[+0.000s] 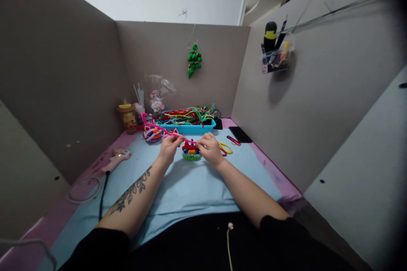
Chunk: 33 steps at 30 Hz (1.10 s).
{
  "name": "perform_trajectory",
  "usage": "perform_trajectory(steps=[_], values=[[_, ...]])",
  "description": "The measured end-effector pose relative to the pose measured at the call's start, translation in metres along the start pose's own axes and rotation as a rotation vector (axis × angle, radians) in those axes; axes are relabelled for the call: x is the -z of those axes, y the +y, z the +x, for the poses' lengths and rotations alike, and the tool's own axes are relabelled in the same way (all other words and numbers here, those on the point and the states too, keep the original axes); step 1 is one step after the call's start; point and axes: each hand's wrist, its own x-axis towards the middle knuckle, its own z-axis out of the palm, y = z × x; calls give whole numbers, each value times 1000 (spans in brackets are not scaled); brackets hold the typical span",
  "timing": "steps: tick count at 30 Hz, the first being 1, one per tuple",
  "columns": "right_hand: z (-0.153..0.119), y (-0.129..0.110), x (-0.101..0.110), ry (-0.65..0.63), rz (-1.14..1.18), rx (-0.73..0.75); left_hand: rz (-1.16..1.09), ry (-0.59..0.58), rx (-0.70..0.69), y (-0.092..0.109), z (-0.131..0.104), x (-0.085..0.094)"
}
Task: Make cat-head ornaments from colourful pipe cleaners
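A fuzzy pink strand [159, 127] runs from the upper left into my left hand [171, 147], whose fingers are pinched on it. Its other end reaches my right hand [210, 148], closed on it too, so a short length spans the gap between them. Just below that gap sits a small round piece [191, 152] in red, orange, blue and green, partly covered by my right fingers. To the left of my left hand rests another round piece [151, 134] in lilac, orange and blue.
Behind my hands stands a blue tray [187, 129] heaped with colored strands. Yellow-handled scissors [226, 148], a red tool [233, 140] and a black phone [241, 134] lie at right. A pink glue gun [117, 160] with its cord is at left, near a jar [129, 119].
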Motion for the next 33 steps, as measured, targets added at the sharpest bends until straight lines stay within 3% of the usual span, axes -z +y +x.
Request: perform_trajectory(steps=[8, 15, 20, 23, 29, 33], values=[[5, -4, -1, -19, 175, -118, 96, 171, -11, -9, 2, -4], [3, -2, 1, 30, 109, -73, 16, 152, 19, -14, 6, 0], [5, 1, -5, 178, 210, -303, -135, 185, 39, -17, 4, -9], [6, 3, -8, 180, 387, -440, -210, 200, 79, -17, 4, -12], [8, 2, -14, 58, 1058, -655, -371, 129, 265, -7, 2, -11], [8, -2, -15, 31, 1267, -757, -380, 78, 302, -2, -4, -16]])
